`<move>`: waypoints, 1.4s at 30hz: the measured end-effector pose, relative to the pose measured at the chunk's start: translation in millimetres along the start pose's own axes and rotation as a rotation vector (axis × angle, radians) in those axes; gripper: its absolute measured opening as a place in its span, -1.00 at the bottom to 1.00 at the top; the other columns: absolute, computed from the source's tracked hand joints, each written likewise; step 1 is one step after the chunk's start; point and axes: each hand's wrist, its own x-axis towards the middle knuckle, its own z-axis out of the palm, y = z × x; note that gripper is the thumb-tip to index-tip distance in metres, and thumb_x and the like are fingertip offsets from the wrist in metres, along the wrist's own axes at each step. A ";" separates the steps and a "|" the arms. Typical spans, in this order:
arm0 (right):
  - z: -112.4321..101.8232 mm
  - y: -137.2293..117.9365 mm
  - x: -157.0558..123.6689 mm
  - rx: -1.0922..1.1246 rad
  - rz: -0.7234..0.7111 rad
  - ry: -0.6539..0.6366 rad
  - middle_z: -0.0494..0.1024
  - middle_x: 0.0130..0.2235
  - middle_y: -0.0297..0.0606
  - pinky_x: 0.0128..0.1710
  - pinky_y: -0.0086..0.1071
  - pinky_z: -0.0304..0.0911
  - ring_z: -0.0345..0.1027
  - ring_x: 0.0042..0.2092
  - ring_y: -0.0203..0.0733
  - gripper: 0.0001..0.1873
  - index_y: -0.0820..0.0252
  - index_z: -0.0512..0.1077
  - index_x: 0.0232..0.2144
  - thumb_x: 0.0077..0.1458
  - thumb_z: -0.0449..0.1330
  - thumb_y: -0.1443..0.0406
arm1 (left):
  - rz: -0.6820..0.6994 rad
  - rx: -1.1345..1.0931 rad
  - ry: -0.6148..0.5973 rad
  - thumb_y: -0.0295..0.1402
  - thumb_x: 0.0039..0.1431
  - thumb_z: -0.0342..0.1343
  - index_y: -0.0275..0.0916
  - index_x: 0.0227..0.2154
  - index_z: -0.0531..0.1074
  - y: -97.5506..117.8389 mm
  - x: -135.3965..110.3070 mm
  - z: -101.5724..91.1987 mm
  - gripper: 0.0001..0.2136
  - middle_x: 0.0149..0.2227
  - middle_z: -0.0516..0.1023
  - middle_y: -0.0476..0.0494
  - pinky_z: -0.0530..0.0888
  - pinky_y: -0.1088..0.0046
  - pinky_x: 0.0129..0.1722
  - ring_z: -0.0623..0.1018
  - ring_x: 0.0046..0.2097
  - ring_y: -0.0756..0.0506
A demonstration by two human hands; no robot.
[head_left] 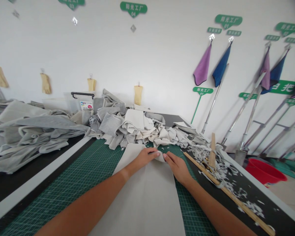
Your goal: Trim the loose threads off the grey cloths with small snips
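Head view: your left hand (144,159) and right hand (177,167) are at the far end of a pale cloth strip (144,205), which lies flat on a green cutting mat (88,183) and runs beneath your forearms toward you. Your fingers (154,153) are nearly closed from both sides on a small raised fold at the strip's far edge; the exact grip is partly hidden. If you ease this pinch unevenly, the fold could slip or skew the strip.

On your right, a wooden ruler (236,200) lies diagonally on a black table (280,219), among white scraps (250,206). Your right forearm passes close to it, so a careless sweep could drag scraps onto the mat. A dark-and-gold object (207,166) among the scraps may be scissors, but you cannot rely on this view to confirm it; check before reaching there.

Farther on, a heap of grey and cream fabric (130,126) sits just beyond the strip, with a larger grey pile (31,137) to the left. Loose edges from the heap could slide onto your work. A red basin (264,172) stands on the floor at far right, beneath mops (243,111) leaning against the wall.
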 end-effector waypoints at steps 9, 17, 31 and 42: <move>-0.5 -2.4 -1.3 -0.021 0.001 0.002 0.38 -0.47 -0.41 -0.37 -0.42 0.02 0.26 -0.40 -0.22 -0.54 0.11 0.23 -0.43 0.37 -0.08 -0.06 | 0.014 -0.045 -0.027 -0.09 0.24 0.10 -0.29 -0.32 0.56 2.8 -0.8 -1.4 -0.67 -0.29 0.59 -0.10 0.39 0.46 -0.16 0.51 -0.20 -0.11; 2.1 1.0 -0.8 -0.042 0.010 -0.012 0.36 -0.47 -0.43 -0.37 -0.44 0.02 0.26 -0.40 -0.24 -0.55 0.10 0.22 -0.41 0.37 -0.08 -0.06 | 0.024 -0.058 -0.040 -0.11 0.25 0.11 -0.29 -0.33 0.56 -6.5 1.8 0.4 -0.68 -0.32 0.56 -0.08 0.36 0.48 -0.19 0.48 -0.22 -0.08; 1.3 0.9 0.0 -0.068 0.004 -0.023 0.34 -0.48 -0.44 -0.38 -0.44 -0.04 0.26 -0.40 -0.24 -0.55 0.10 0.22 -0.42 0.38 -0.08 -0.04 | 0.009 -0.086 -0.049 -0.14 0.26 0.11 -0.29 -0.29 0.57 -2.7 1.1 -0.1 -0.70 -0.29 0.58 -0.08 0.36 0.49 -0.15 0.49 -0.20 -0.09; 4.8 -0.8 -1.1 -0.036 -0.007 -0.043 0.32 -0.48 -0.43 -0.39 -0.44 -0.03 0.23 -0.42 -0.25 -0.57 0.09 0.22 -0.42 0.39 -0.10 -0.01 | 0.017 -0.068 -0.082 -0.13 0.26 0.12 -0.30 -0.25 0.57 -6.0 0.7 -1.5 -0.69 -0.23 0.61 -0.13 0.40 0.46 -0.09 0.53 -0.14 -0.12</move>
